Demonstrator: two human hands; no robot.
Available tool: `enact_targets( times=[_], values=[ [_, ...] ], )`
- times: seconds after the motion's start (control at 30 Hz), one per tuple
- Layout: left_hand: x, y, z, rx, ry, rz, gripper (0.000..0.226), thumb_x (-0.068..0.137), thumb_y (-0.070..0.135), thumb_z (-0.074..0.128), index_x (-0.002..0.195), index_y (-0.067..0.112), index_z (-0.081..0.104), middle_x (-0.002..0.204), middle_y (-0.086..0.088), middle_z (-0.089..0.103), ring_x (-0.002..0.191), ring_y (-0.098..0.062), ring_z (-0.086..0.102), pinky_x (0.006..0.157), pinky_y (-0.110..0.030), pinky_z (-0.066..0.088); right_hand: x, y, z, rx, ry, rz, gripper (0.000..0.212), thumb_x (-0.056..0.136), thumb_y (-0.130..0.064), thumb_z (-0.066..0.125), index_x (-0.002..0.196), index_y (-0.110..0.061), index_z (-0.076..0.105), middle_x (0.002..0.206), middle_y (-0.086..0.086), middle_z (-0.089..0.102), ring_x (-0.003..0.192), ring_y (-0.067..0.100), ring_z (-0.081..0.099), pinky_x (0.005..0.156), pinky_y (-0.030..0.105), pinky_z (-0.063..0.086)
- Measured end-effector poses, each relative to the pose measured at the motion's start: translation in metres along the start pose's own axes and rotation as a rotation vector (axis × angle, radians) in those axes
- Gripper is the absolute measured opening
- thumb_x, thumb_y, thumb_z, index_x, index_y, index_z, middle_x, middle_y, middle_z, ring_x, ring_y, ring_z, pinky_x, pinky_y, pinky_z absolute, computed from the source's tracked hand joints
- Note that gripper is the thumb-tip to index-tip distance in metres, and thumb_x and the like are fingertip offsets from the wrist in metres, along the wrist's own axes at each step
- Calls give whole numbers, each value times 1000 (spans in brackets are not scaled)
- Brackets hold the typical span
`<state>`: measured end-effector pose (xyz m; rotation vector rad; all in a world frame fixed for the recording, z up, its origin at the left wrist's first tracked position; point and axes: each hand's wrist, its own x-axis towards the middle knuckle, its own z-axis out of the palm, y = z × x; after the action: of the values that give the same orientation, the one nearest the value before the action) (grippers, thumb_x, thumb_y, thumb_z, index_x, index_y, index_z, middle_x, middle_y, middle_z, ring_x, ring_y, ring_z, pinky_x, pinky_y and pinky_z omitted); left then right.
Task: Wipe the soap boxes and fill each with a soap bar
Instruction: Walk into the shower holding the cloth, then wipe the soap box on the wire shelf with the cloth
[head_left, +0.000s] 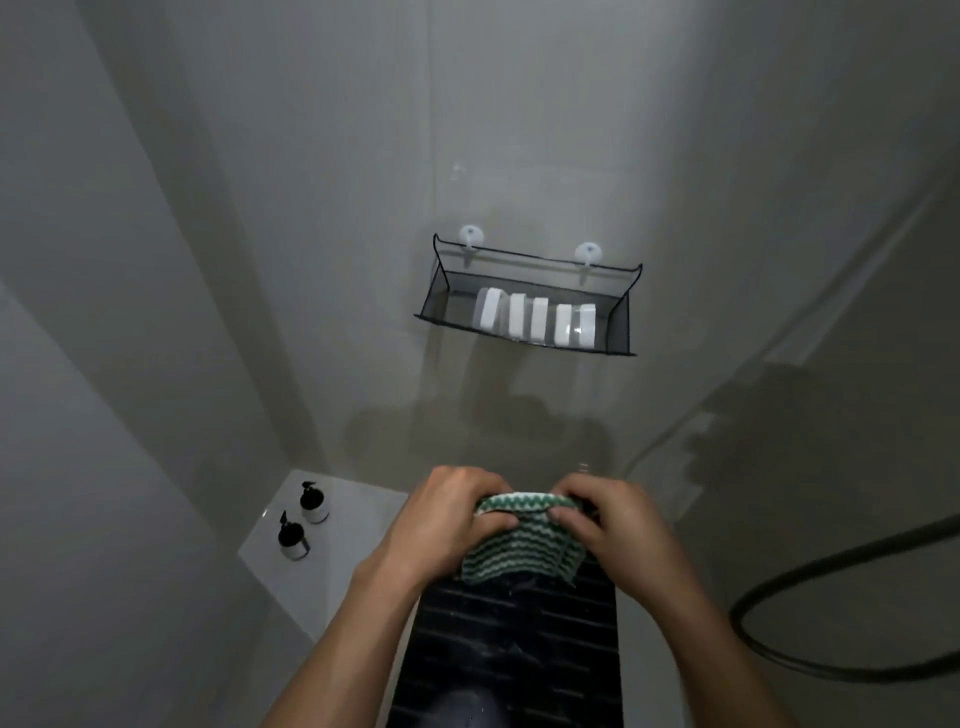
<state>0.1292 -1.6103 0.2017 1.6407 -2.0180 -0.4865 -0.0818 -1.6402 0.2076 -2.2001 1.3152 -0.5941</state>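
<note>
1. Both hands pinch a green-and-white zigzag cloth (519, 540): the left hand (447, 519) curls its fingers over the cloth's left top edge, the right hand (602, 519) over its right.
2. The cloth may be wrapped round something; the folds hide it.
3. White soap bars (537, 318) stand in a row in a black mesh wall basket (621, 322), well above the hands.
4. Two pump bottles (304, 519) stand on a white ledge (363, 499); their labels are too small to read.
5. A dark slatted surface (509, 649) lies below the hands.

Green-and-white zigzag cloth (519, 540); above it, white soap bars (537, 318) in a black mesh basket (618, 322) on grey wall.
</note>
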Motion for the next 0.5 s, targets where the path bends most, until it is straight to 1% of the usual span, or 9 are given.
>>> enact_targets(
  times=[0.07, 0.17, 0.3, 0.4, 0.47, 0.5],
  values=[
    [30, -16, -14, 6, -5, 29, 19, 82, 40, 72, 95, 27, 72, 88, 11, 70, 82, -5, 60, 63, -19, 34, 31, -3, 1, 0, 26, 8, 7, 87, -16, 74, 83, -20, 71, 76, -5, 71, 72, 5, 63, 64, 16, 41],
    [65, -32, -26, 6, -15, 55, 18, 82, 40, 72, 95, 27, 72, 87, 11, 70, 80, -4, 60, 63, -23, 37, 65, -6, -1, 8, 53, 31, 4, 88, -17, 74, 85, -18, 72, 76, -4, 71, 72, 6, 64, 65, 19, 43],
    [104, -49, -33, -17, -47, 57, 16, 83, 38, 72, 93, 25, 72, 85, 9, 69, 77, -6, 59, 68, -30, 46, 107, 0, -4, 17, 72, 61, 5, 88, -17, 73, 85, -20, 72, 75, -7, 70, 71, 6, 63, 65, 21, 43],
    [130, -59, -34, -32, -32, 40, 13, 85, 36, 72, 92, 24, 73, 85, 9, 70, 77, -7, 60, 68, -29, 45, 137, 10, -5, 29, 69, 68, 6, 88, -19, 74, 84, -23, 72, 75, -9, 70, 72, 3, 63, 63, 17, 43],
    [146, -67, -34, -39, -19, 21, 12, 86, 34, 71, 92, 24, 73, 85, 9, 70, 77, -5, 60, 67, -28, 44, 157, 17, -5, 34, 56, 56, 5, 88, -21, 74, 85, -24, 72, 75, -11, 70, 71, 2, 63, 64, 20, 44],
    [152, -70, -35, -48, -17, 13, 11, 87, 33, 71, 91, 24, 72, 82, 12, 69, 75, -1, 59, 65, -24, 42, 166, 19, -5, 39, 51, 50, 4, 89, -21, 73, 85, -24, 72, 76, -11, 70, 72, 1, 63, 65, 22, 46]
  ],
)
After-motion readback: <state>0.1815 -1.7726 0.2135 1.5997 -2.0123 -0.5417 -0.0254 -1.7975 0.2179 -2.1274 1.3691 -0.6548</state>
